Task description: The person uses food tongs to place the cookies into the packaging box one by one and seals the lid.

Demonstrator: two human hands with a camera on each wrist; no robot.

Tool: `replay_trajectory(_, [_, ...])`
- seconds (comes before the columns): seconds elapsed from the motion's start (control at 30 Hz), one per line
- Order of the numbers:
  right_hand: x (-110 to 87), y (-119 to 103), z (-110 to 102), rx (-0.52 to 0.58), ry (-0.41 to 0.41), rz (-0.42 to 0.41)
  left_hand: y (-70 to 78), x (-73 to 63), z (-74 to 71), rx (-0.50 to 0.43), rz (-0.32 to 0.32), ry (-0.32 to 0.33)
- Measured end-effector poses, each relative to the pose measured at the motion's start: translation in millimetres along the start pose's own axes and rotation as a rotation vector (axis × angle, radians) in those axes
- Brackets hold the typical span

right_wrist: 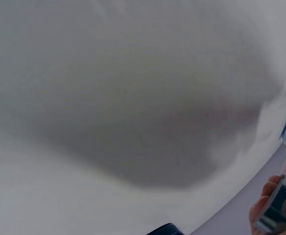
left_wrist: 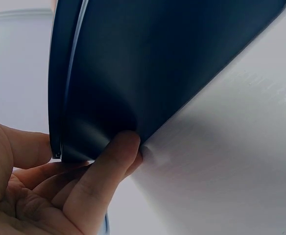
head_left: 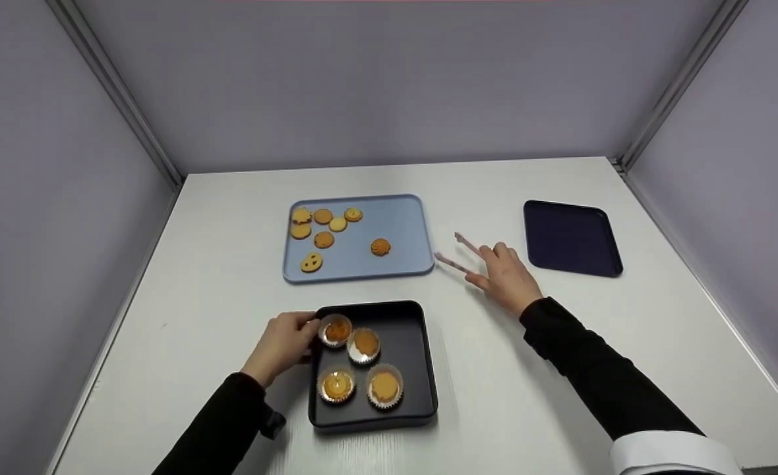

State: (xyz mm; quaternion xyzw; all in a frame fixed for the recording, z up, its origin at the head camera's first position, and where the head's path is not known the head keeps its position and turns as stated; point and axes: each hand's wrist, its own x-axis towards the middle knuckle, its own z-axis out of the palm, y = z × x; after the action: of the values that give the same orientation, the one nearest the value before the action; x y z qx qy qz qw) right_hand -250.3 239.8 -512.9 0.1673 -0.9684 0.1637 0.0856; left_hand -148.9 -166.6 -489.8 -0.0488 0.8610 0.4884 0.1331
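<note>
My left hand (head_left: 285, 343) grips the upper left side of a deep black baking pan (head_left: 409, 349). In the left wrist view, the thumb is at the pan's rim and the fingers (left_wrist: 106, 171) press its outer wall. Inside the pan stand several cupcake liners (head_left: 365, 356), each with a cookie in it. My right hand (head_left: 509, 280) holds pale pink tongs (head_left: 453, 262), whose two arms stand apart with nothing between the tips. Those tips are just right of a light blue tray (head_left: 402, 224) bearing several cookies, including a swirled one (head_left: 380, 247).
A dark navy tray (head_left: 570, 237) lies at the right, beyond my right hand. Everything stands on a white table (head_left: 231, 264), with grey panels (head_left: 389, 86) rising behind and at both sides.
</note>
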Motion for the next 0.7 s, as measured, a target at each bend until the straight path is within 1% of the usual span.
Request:
replay_trajectory(0.17, [-1.3, 2.7, 2.8, -0.015, -0.004, 0.004, -0.5, 0.4, -0.1, 0.002, -0.002, -0.002])
replay_trajectory(0.3, [-4.4, 6.2, 6.0, -0.044, 0.02, -0.023, -0.5, -0.5, 0.3, -0.001, -0.007, -0.005])
replay_trajectory(0.4, [-6.2, 9.2, 8.2, -0.059, 0.023, -0.032, 0.0, -1.5, 0.2, -0.003, -0.011, -0.01])
replay_trajectory(0.7, [-5.6, 14.6, 13.0, -0.059, 0.007, -0.009, 0.2, -0.7, -0.4, 0.005, -0.007, -0.008])
